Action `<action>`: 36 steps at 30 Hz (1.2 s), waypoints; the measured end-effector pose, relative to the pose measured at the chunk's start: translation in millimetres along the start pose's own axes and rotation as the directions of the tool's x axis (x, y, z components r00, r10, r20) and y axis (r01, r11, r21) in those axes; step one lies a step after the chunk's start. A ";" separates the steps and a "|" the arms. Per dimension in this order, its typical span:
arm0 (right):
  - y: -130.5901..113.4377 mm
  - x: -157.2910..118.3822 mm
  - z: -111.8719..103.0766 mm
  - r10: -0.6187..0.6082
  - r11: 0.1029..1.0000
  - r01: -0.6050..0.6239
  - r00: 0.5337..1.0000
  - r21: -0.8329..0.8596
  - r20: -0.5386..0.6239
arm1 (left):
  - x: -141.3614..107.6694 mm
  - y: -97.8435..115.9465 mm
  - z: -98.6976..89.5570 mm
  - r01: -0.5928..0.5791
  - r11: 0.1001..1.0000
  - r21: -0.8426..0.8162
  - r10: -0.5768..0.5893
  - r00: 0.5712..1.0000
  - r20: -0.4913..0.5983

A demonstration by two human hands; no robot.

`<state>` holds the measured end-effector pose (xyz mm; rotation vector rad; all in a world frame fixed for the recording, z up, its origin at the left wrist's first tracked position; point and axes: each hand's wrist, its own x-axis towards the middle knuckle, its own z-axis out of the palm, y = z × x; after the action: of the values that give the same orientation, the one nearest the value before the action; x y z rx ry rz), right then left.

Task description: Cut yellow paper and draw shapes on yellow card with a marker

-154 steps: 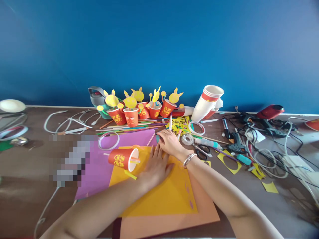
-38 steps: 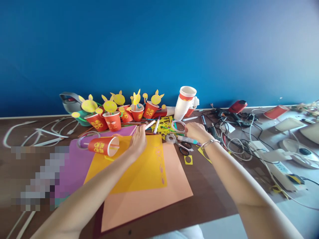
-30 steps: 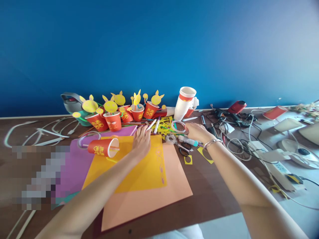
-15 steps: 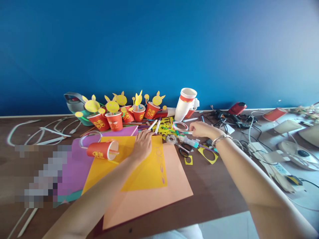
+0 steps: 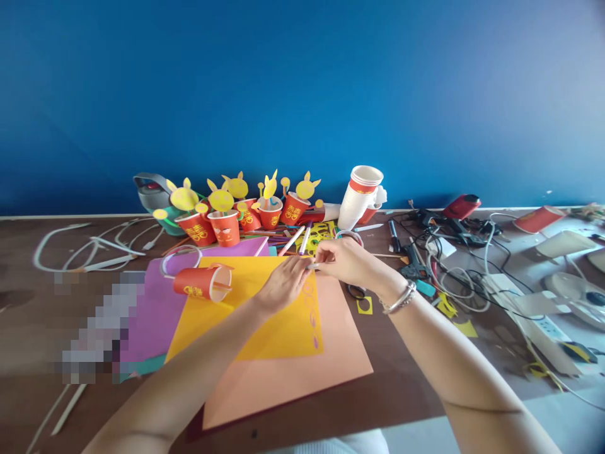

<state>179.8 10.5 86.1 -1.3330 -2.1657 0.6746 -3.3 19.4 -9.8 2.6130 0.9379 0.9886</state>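
Note:
Above the upper right corner of the yellow sheet (image 5: pixel 265 328), my two hands meet fingertip to fingertip. A small whitish piece (image 5: pixel 312 266) shows between them, too small and covered to name. My left hand (image 5: pixel 284 280) comes in from the left with its fingers closed at one end of the piece. From the right, my right hand (image 5: pixel 343 257) pinches at the other end. The sheet has small purple drawn shapes along its right side. An orange-red paper cup (image 5: pixel 196 284) with a ring-shaped band lies on its side on the sheet's left part.
Red cups (image 5: pixel 224 228) with yellow rabbit-like paper figures line the wall. Stacked white cups (image 5: pixel 362 198) lean beside them. Peach paper (image 5: pixel 283 391) and purple paper (image 5: pixel 151 302) lie under the yellow sheet. Scissors (image 5: pixel 355 292), a glue gun (image 5: pixel 416 265), cables and a power strip (image 5: pixel 529 315) crowd the right.
My right hand has moved left from the clutter to meet my left hand. My left hand has shifted slightly right and down. A small whitish piece now shows between their fingers.

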 end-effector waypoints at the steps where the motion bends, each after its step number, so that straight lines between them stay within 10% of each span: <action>1: -0.1 1.2 1.6 0.015 0.995 -0.012 1.000 0.103 -0.024 | -0.4 -2.3 -0.3 0.033 0.999 -0.014 -0.033 0.999 -0.006; 7: 15.2 2.2 19.6 0.144 0.697 -0.099 0.990 0.710 -0.003 | -0.9 -12.3 -7.5 0.109 0.991 -0.080 -0.113 0.992 -0.050; 14: 18.0 -1.1 61.9 0.268 0.662 -0.082 0.954 0.745 -0.133 | -1.7 -7.8 -2.4 0.071 0.984 -0.163 -0.067 0.997 0.026; 36: 17.2 -7.0 80.3 0.413 0.564 -0.074 0.888 0.822 -0.204 | -0.3 1.8 -1.6 0.192 0.972 -0.135 -0.168 0.971 0.172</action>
<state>141.9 -0.8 13.7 -1.1122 -1.0880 1.2072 -3.6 17.7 -8.1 2.3916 0.9988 0.7605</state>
